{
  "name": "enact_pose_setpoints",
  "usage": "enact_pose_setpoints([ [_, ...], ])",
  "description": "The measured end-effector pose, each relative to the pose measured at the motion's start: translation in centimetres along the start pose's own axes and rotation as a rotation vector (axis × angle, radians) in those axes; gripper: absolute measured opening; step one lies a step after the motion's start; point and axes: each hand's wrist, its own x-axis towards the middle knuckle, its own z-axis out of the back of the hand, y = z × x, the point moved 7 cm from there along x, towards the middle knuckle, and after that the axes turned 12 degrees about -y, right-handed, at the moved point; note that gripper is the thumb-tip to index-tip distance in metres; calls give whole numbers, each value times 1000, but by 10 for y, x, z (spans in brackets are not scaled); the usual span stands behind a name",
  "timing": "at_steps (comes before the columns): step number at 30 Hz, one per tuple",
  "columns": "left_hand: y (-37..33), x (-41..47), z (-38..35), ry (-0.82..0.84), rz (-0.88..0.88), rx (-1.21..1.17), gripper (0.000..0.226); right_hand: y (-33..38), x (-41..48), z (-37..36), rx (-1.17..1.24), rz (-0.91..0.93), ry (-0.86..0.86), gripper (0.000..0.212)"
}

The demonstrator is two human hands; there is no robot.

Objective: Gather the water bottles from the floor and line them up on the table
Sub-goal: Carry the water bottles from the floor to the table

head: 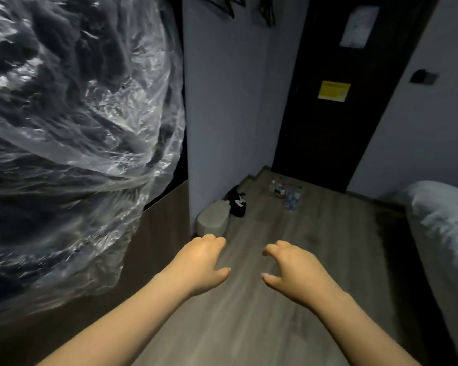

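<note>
Our left hand [202, 262] and right hand [295, 270] hang loosely curled, holding nothing. The water bottles [288, 193] cluster on the floor [323, 233] by the door [328, 133], well apart from us; grabbing several together, we risk toppling neighbours.

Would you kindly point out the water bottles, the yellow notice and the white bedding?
water bottles [290, 196]: head view, a bottle in the middle of the cluster.
yellow notice [333, 91]: head view, centre of the sheet.
white bedding [439, 204]: head view, its rumpled upper part.
</note>
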Motion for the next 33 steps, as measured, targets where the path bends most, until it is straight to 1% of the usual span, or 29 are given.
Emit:
enact_pose_setpoints([
  [5,-11,74,4,-41,-187,3,34,-41,29,8,-50,-152,-38,50],
  [8,-15,113,3,-52,-266,-21,42,-62,50,15,-71,-237,-66,50],
  [13,-28,174,-17,0,-356,-78,47,-104,80,24,-84,-359,-98,49],
  [18,-55,247,-37,2,-423,-87,48,-158,115,27,-99,-417,-134,49],
  [24,-93,341,-68,-15,-461,-72,51,-254,154,27,-109,-478,-147,50],
  [29,-124,413,-86,-18,-447,-87,52,-324,198,31,-108,-469,-154,50],
  [33,-130,466,-107,20,-408,-121,56,-372,237,20,-97,-462,-126,49],
])
